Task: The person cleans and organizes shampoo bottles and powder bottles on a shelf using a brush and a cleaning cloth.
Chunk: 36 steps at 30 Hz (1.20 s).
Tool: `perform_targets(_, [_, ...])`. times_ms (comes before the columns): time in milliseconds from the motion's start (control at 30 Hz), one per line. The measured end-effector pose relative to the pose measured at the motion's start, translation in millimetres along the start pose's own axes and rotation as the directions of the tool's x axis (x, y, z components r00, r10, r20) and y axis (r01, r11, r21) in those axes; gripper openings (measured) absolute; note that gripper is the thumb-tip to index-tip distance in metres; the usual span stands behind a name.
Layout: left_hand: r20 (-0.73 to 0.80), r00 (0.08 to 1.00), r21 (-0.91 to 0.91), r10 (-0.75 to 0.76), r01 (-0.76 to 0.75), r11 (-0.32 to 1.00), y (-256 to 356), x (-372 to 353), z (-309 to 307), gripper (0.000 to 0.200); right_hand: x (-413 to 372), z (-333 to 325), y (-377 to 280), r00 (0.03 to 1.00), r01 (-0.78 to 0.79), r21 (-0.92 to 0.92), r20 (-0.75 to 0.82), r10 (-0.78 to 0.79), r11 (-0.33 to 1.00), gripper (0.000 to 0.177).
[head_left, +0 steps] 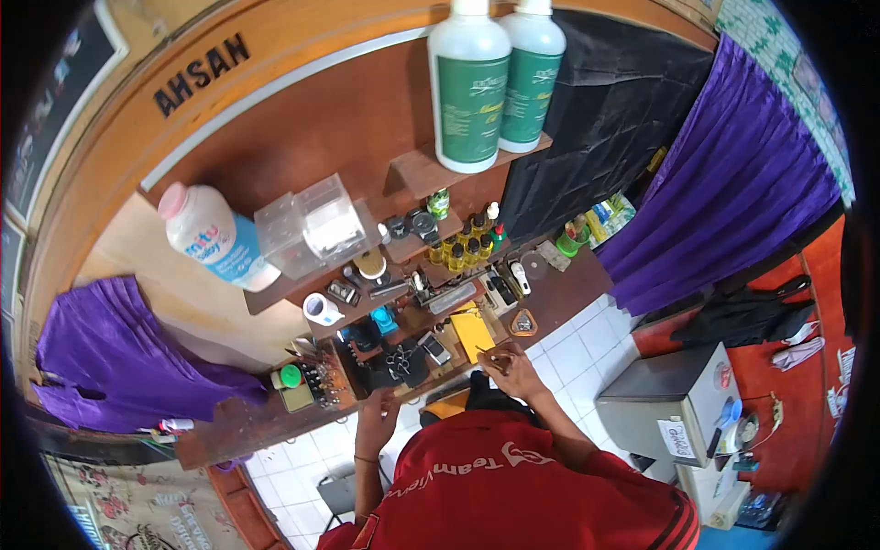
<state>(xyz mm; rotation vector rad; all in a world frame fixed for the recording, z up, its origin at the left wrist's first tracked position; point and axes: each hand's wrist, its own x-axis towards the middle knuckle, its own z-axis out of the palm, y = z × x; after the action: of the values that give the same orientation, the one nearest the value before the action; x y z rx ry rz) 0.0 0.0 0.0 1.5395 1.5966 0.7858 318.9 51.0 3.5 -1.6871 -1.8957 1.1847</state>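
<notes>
My right hand (511, 372) is over the counter's front edge, beside a flat yellow object (472, 335), perhaps a notebook or box. Its fingertips are pinched together around something thin and dark, too small to name. To the left, my left hand (377, 414) is raised at the counter edge with its fingers curled together; whatever they may hold is hidden. Just beyond it, scissors (400, 361) lie on a dark mat. A phone-like device (434, 348) rests between the scissors and the yellow object.
The brown counter (568, 286) carries a white hair clipper (520, 278), small yellow bottles (456, 255) and a green cup (570, 242). Shelves above hold large pump bottles (469, 110), a baby-product bottle (218, 236) and clear boxes (312, 227). Purple curtains (724, 192) hang on both sides. A grey cabinet (655, 394) stands right.
</notes>
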Motion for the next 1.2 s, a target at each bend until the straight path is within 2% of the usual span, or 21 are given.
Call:
perform_targets(67, [-0.038,0.999,-0.143,0.035,-0.04,0.989,15.8,24.3,-9.3,0.025,10.7,14.8,-15.6,0.962,-0.23,0.306,-0.073,0.263,0.924,0.061])
perform_targets(133, [-0.106,0.981,-0.046,0.164,-0.17,0.984,101.8,42.9,24.0,0.026,10.6,-33.0,0.8,0.973,-0.225,0.298,0.011,0.232,0.928,0.068])
perform_targets(167, [-0.132,0.961,-0.08,0.244,-0.255,0.963,113.3,54.0,30.9,0.028,2.4,-59.6,-26.9,0.918,-0.394,0.468,0.245,0.313,0.791,0.074])
perform_targets(200, [-0.12,0.956,-0.091,0.268,-0.279,0.956,129.9,65.4,35.2,0.028,1.7,-54.6,-18.7,0.972,-0.235,0.647,0.138,0.192,0.725,0.067])
perform_targets(233, [-0.12,0.946,-0.098,0.3,-0.312,0.945,151.9,74.9,36.2,0.028,4.8,-56.8,-18.3,0.986,-0.169,0.733,0.123,0.116,0.659,0.057])
perform_targets(300, [-0.115,0.937,-0.088,0.33,-0.341,0.936,186.0,91.0,39.3,0.029,-0.9,-69.4,-17.0,0.998,-0.054,0.751,0.06,0.013,0.658,0.047])
perform_targets(400, [-0.134,0.922,-0.072,0.364,-0.375,0.924,233.2,103.7,41.4,0.033,-13.2,-85.4,-8.4,0.994,-0.082,0.914,0.047,0.099,0.397,0.036])
perform_targets(467, [-0.224,0.887,-0.083,0.404,-0.431,0.899,241.4,117.5,48.6,0.037,-14.6,-96.9,4.1,0.996,0.08,0.91,-0.059,-0.064,0.407,0.029])
perform_targets(500, [-0.262,0.873,-0.088,0.411,-0.446,0.891,246.8,123.6,49.6,0.039,-16.0,-105.9,5.2,0.995,0.074,0.965,-0.052,-0.09,0.251,0.032])
perform_targets(567, [-0.294,0.863,-0.126,0.412,-0.462,0.878,260.8,136.1,47.4,0.049,-17.5,-112.4,13.2,0.989,0.085,0.986,-0.066,-0.134,0.142,0.036])
perform_targets(600, [-0.317,0.852,-0.122,0.416,-0.472,0.873,267.7,143.4,45.8,0.052,-17.7,-117.6,18.3,0.986,0.055,0.998,-0.049,-0.161,0.036,0.038])
perform_targets(667, [-0.369,0.825,-0.096,0.429,-0.493,0.865,286.6,157.0,40.7,0.06,-14.2,-126.3,28.6,0.986,-0.048,0.99,0.026,-0.164,-0.133,0.028])
perform_targets(700, [-0.401,0.802,-0.083,0.444,-0.514,0.853,296.9,165.4,39.2,0.062,-10.2,-130.9,26.9,0.997,-0.06,0.998,0.06,-0.045,-0.012,0.015])
perform_targets(767, [-0.465,0.737,-0.042,0.491,-0.573,0.819,314.9,184.3,35.7,0.074,-5.2,-124.4,40.1,0.984,0.152,0.827,-0.179,-0.003,0.542,0.008])
perform_targets(800, [-0.503,0.701,-0.025,0.505,-0.596,0.802,326.0,192.2,35.5,0.077,-5.2,-130.8,27.1,0.967,0.197,0.774,-0.256,0.013,0.602,0.01])
perform_targets(867, [-0.542,0.65,0.049,0.533,-0.609,0.792,342.4,206.2,32.9,0.085,-3.7,-138.7,10.1,0.938,0.255,0.859,-0.331,0.104,0.443,0.013])
perform_targets(933, [-0.579,0.602,0.067,0.55,-0.637,0.768,356.1,215.3,31.1,0.089,-3.4,-143.7,14.1,0.932,0.262,0.857,-0.344,0.115,0.444,0.017])
perform_targets(1033, [-0.617,0.549,0.107,0.564,-0.652,0.751,371.2,221.1,23.4,0.085,0.5,-156.0,23.0,0.934,0.19,0.686,-0.347,0.087,0.702,0.024])
perform_targets(1067, [-0.622,0.534,0.13,0.573,-0.651,0.748,377.1,222.7,19.1,0.084,5.3,-158.7,27.6,0.934,0.193,0.684,-0.348,0.082,0.704,0.024])
perform_targets(1133, [-0.644,0.467,0.205,0.606,-0.658,0.725,391.8,224.8,11.9,0.073,17.2,-164.6,35.8,0.754,0.38,0.21,-0.635,-0.169,0.901,0.03])
perform_targets(1200, [-0.63,0.441,0.263,0.639,-0.653,0.71,403.1,225.5,-1.0,0.066,22.5,-185.5,18.2,0.738,0.335,0.276,-0.671,-0.069,0.901,0.038])
